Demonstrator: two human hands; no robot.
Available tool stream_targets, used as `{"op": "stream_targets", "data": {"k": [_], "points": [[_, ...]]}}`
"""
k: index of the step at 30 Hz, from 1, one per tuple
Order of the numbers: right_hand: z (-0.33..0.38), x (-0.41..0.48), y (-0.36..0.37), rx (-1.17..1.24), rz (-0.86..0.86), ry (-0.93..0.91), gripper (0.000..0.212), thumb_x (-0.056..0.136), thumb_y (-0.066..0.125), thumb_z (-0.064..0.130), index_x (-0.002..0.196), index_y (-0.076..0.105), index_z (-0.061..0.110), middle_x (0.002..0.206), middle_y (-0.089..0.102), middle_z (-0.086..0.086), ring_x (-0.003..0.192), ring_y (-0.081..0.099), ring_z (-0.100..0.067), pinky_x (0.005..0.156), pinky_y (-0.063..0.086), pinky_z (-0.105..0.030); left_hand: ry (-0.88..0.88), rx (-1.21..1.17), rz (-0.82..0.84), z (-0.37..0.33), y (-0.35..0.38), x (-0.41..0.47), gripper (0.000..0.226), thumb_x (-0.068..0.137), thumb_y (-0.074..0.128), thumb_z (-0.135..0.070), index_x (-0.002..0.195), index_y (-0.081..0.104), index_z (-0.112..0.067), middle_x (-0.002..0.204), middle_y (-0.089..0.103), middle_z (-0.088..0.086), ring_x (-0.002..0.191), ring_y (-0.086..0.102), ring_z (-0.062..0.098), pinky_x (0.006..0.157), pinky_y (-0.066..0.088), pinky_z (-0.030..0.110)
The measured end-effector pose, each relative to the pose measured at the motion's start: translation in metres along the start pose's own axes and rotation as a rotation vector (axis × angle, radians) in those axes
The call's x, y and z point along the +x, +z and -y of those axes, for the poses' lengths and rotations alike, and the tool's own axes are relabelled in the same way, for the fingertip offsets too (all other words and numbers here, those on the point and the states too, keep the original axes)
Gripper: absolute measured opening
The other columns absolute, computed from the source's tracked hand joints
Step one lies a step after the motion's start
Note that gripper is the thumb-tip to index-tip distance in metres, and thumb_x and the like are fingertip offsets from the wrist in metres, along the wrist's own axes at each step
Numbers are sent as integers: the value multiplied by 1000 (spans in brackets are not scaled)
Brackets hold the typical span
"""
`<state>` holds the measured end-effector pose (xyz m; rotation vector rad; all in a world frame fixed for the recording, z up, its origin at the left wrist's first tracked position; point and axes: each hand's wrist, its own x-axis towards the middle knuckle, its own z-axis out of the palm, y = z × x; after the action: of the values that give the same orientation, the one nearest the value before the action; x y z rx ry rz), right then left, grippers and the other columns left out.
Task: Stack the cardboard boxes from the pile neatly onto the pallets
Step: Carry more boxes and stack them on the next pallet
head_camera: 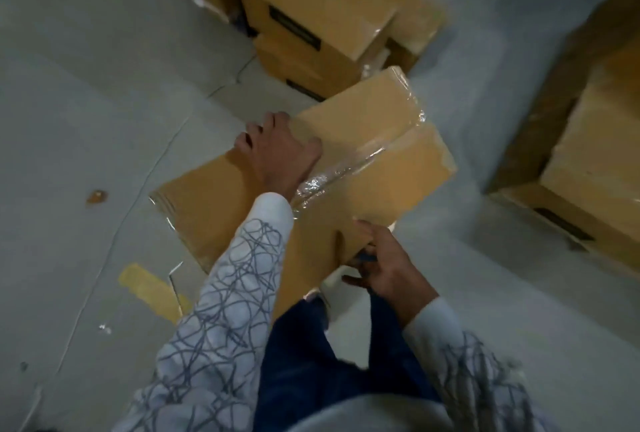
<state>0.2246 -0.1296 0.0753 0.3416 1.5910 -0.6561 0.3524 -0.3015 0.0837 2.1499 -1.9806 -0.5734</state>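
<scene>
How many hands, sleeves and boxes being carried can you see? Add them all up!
Hands: 2, left hand and right hand
Patterned sleeves: 2, left sleeve and right sleeve
Carried box: 1
Total: 5
The other boxes on the floor overlap and blur, so they are not counted.

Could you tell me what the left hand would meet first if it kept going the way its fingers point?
Probably bare floor: the left hand points up-left over the held box's far edge, left of the pile. Depth is uncertain.
</scene>
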Motion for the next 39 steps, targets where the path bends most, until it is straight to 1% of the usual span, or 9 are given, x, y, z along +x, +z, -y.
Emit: {"op": "stream_targets", "data": {"k": [5, 9, 12, 15, 20, 24, 29, 33, 39], "points": [[-2, -80, -46, 271, -39, 11, 60, 81, 79, 45, 127, 54, 17, 110, 57, -16, 91, 57, -36, 80, 56, -53, 237, -6, 18, -90, -55, -46, 47, 82, 55, -51, 115, 62, -18, 123, 60, 2, 119, 50, 31, 106, 32, 50], [1, -101, -79, 420, -24, 64, 63, 79, 75, 50, 127, 58, 14, 106, 55, -15, 91, 56, -35, 72, 50, -48, 446, 22, 56, -150, -48, -80, 54, 74, 46, -51, 112, 60, -15, 119, 61, 6, 115, 52, 31, 103, 32, 47], [8, -100, -107, 560, -3, 65, 53, 82, 72, 44, 121, 60, 11, 107, 61, -15, 96, 60, -35, 82, 52, -49, 581, -9, 48, -197, -30, -89, 55, 72, 45, -49, 112, 60, -14, 118, 61, 7, 114, 53, 30, 101, 33, 46], [28, -92, -132, 685, 1, 71, 52, 88, 68, 41, 125, 52, 7, 108, 59, -19, 95, 59, -38, 95, 51, -56, 719, -8, 30, -249, -14, -88, 41, 76, 54, -43, 107, 60, -16, 114, 59, 4, 113, 52, 28, 101, 32, 45], [92, -71, -164, 813, 48, 57, 59, 89, 64, 48, 131, 52, 8, 114, 58, -20, 99, 56, -40, 81, 52, -52, 915, 64, 32, -346, 14, -70, 41, 78, 54, -46, 107, 60, -19, 112, 59, 0, 107, 51, 24, 94, 29, 40], [155, -50, -194, 846, 58, 13, 57, 89, 61, 49, 130, 58, 9, 114, 60, -19, 104, 57, -40, 93, 51, -53, 995, 63, 33, -420, 36, -45, 44, 73, 49, -47, 105, 60, -18, 109, 61, 1, 105, 52, 27, 92, 31, 42], [215, -49, -230, 864, 39, -19, 53, 90, 61, 46, 131, 59, 11, 108, 60, -16, 97, 57, -37, 81, 52, -48, 993, 38, 64, -487, 52, -20, 42, 74, 56, -45, 107, 59, -19, 109, 59, 1, 105, 53, 27, 91, 30, 41], [248, -44, -252, 936, 13, -29, 48, 92, 61, 43, 127, 58, 10, 109, 60, -16, 97, 57, -38, 90, 51, -52, 1033, 28, 90, -529, 69, -8, 42, 76, 61, -44, 111, 61, -20, 111, 60, 0, 107, 53, 26, 94, 24, 39], [307, -19, -279, 1073, -51, 26, 49, 89, 64, 42, 121, 59, 7, 113, 60, -17, 99, 59, -38, 77, 54, -49, 1115, 89, 261, -607, 114, 18, 50, 75, 59, -46, 118, 62, -20, 117, 60, -1, 110, 52, 27, 93, 30, 40]]}}
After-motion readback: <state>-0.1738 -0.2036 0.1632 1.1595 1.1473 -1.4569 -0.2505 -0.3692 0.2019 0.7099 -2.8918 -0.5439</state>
